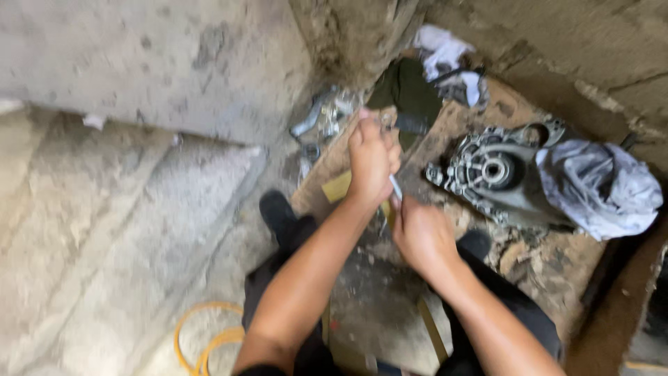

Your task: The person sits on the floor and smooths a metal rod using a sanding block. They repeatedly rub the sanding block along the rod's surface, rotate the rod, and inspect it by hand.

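Observation:
My left hand [372,161] is closed in a fist around a small metal part, whose tip shows at the top of the fist. My right hand [421,233] sits just below it and grips a thin light-coloured tool [395,186] that points up toward the left hand. Both hands hover over a dirty cardboard sheet [550,268] on the floor. To the right lies a grey metal engine casing [490,174] with a round bearing hole in its middle. Blur hides what exactly the left hand holds.
A crumpled grey-white cloth [598,184] rests on the casing's right side. Loose metal parts [323,118] lie by the concrete wall. A dark green item [410,90] and white rags [445,52] sit further back. A yellow hose [209,338] coils at lower left. My dark shoe [278,212] rests on the floor.

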Tool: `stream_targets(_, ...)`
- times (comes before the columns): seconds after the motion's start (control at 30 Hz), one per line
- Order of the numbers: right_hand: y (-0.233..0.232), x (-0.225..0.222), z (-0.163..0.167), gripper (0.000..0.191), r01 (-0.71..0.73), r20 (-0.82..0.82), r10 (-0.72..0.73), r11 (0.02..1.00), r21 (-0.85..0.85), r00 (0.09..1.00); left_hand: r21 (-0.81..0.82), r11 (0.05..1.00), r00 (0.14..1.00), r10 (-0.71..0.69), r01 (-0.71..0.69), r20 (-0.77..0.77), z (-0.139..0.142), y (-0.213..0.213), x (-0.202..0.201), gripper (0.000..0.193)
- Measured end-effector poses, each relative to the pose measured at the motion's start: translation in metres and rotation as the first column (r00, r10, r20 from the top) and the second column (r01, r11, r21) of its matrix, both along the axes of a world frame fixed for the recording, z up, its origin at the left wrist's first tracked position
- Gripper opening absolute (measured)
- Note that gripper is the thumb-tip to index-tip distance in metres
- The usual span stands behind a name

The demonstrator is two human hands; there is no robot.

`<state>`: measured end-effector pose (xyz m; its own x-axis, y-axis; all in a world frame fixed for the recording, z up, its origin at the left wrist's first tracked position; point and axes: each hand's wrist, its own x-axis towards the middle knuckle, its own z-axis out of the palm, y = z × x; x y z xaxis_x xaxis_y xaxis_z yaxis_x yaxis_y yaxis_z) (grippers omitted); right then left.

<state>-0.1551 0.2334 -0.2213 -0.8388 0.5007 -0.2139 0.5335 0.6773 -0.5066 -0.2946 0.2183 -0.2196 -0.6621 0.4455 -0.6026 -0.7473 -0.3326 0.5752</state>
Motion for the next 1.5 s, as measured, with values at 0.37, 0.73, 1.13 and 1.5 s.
stream_targets(0.37, 0.006, 0.001, 0.012, 0.041, 0.250, 0.129, -0.233, 0.622, -0.742, 0.964, 0.174, 0.984, 1.000, -0.026, 0.027, -0.006, 0.011, -0.006, -0.006, 0.043)
stream_targets(0.73, 0.003, -0.005, 0.020, 0.043, 0.088, -0.032, -0.110, 0.915, -0.393, 0.993, 0.046, 0.997, 0.995, -0.054, 0.057, -0.079, 0.016, -0.003, -0.004, 0.044)
stream_targets(1.13, 0.008, 0.004, 0.007, 0.045, 0.134, 0.032, -0.139, 0.832, -0.538, 0.990, 0.102, 0.992, 0.997, -0.065, 0.068, -0.029, 0.013, -0.001, -0.002, 0.045)
stream_targets(1.5, 0.009, 0.015, -0.001, 0.046, 0.204, 0.178, -0.118, 0.763, -0.613, 0.977, 0.130, 0.992, 0.999, 0.000, -0.006, 0.043, 0.014, -0.006, -0.006, 0.036)
